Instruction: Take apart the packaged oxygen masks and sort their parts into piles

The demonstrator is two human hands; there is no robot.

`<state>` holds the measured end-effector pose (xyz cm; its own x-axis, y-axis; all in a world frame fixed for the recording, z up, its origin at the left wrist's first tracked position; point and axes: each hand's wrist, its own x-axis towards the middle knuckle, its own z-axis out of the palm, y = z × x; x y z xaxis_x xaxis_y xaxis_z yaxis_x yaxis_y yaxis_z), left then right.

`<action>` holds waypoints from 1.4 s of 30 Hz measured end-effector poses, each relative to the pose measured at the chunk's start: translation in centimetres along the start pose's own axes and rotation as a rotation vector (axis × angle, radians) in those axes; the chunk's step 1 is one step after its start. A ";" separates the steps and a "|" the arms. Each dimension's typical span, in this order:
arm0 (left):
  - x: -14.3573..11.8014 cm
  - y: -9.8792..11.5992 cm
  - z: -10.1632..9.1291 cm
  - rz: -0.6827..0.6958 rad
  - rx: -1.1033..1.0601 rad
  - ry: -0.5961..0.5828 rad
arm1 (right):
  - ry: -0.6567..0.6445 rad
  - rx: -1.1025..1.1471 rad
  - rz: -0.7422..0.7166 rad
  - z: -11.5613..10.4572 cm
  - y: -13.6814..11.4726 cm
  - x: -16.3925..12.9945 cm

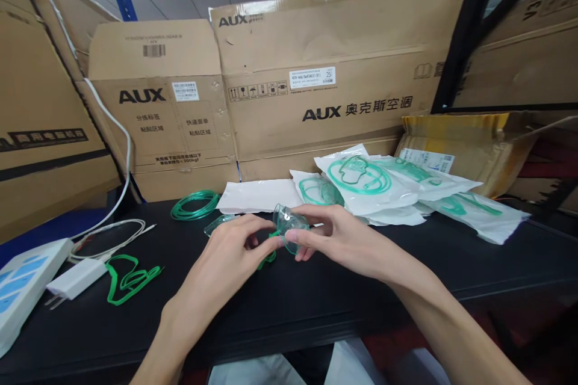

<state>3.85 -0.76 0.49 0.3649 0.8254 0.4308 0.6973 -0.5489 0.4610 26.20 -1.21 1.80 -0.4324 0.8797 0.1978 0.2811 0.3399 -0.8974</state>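
Above the black table, my right hand grips a small clear oxygen mask between thumb and fingers. My left hand is closed at the mask's left edge, its thumb and forefinger pinching a green elastic strap. Part of the strap hangs below the fingers. Behind my left hand lies another clear plastic piece, partly covered by it. A coil of green tubing rests farther back on the left.
White-backed packets with masks and green tubing are piled at the back right, beside an open carton. At left lie a loose green strap, a white adapter and a power strip. Cardboard panels wall the back.
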 end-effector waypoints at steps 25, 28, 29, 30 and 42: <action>-0.3 -1.2 -1.3 -0.035 0.000 -0.136 | 0.354 -0.177 0.153 -3.1 -1.0 -0.5; -0.2 -1.6 -1.4 -0.019 0.004 -0.164 | 0.289 -0.199 0.123 -3.0 -1.0 -0.7; -0.2 -1.7 -1.4 -0.031 0.017 -0.159 | 0.252 -0.207 0.112 -2.9 -0.8 -0.7; -0.3 -1.7 -1.4 -0.053 0.035 -0.154 | 0.216 -0.217 0.100 -2.7 -0.6 -0.6; -1.5 -1.8 0.5 -0.134 0.096 -0.287 | 0.123 -0.289 0.056 -1.9 -0.1 -0.3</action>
<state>2.31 -0.92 -1.35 0.4156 0.9003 0.1293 0.8006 -0.4296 0.4177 27.89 -0.86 2.57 -0.3072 0.9275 0.2132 0.5410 0.3545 -0.7627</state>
